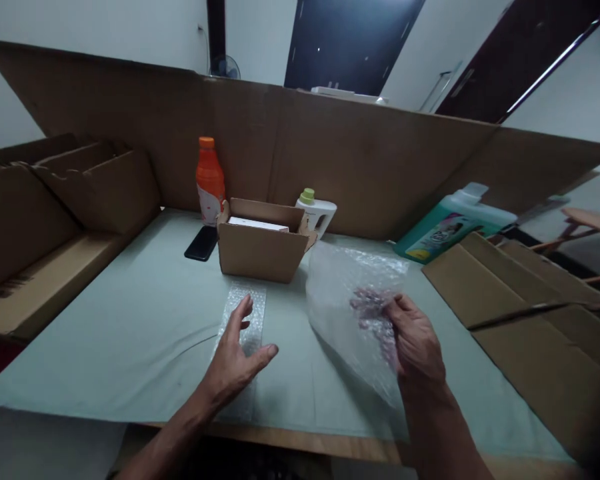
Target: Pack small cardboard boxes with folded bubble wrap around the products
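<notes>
My right hand [416,339] grips the edge of a clear sheet of bubble wrap [337,293], its fingers showing blurred through the plastic. The sheet hangs tilted above the table, bowed towards the left. My left hand [237,360] is open, thumb and fingers apart, holding nothing. Beneath it a narrow strip of bubble wrap [245,293] lies flat on the cloth. Just beyond that strip stands an open cardboard box [260,250] with a white, flat-topped item [257,225] inside. How far down that item reaches is hidden by the box wall.
Behind the box are an orange bottle [211,177] and a white jug with a green cap [320,210]. A black phone [201,243] lies at the box's left. A teal detergent bottle [445,227] leans at back right. Cardboard walls [330,147] enclose the green cloth [130,313].
</notes>
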A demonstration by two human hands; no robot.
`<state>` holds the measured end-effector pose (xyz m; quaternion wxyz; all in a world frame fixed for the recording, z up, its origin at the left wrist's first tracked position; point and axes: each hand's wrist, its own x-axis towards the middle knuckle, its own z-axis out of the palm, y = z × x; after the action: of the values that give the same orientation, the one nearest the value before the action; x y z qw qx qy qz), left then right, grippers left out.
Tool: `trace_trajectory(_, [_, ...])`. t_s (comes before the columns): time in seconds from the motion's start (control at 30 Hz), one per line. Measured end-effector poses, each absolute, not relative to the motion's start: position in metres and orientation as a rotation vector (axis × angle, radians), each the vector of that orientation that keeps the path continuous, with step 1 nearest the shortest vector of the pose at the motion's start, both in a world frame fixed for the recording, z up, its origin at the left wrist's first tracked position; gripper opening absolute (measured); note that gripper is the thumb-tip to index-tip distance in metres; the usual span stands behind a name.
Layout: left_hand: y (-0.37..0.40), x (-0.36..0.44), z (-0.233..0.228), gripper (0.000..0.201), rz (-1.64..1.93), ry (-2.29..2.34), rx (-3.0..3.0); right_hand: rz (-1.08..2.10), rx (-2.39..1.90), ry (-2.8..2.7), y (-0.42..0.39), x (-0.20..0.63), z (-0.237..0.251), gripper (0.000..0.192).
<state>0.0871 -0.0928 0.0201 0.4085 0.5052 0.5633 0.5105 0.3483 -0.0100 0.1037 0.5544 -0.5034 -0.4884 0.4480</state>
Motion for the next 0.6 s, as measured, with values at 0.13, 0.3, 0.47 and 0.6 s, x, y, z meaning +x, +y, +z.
trace_trajectory(0.13, [-0.09,0.098,0.012,0.113,1.266,1.224,1.025,1.244,-1.214,-1.207,-0.048,0.343,0.117,0.038])
trace_trajectory(0.3, [-0.104,0.102,0.007,0.087,1.133,0.921,0.761,1.284,-1.296,-1.247,-0.059,0.354,0.106,0.042])
trace_trajectory(0.47, [-0.121,0.09,0.009,0.026,1.174,1.149,0.894,1.347,-1.344,-1.245,-0.057,0.354,0.065,0.054])
trace_trajectory(0.6, [-0.113,0.083,0.01,0.014,1.248,1.408,1.153,1.251,-1.428,-1.454,-0.055,0.354,0.031,0.051])
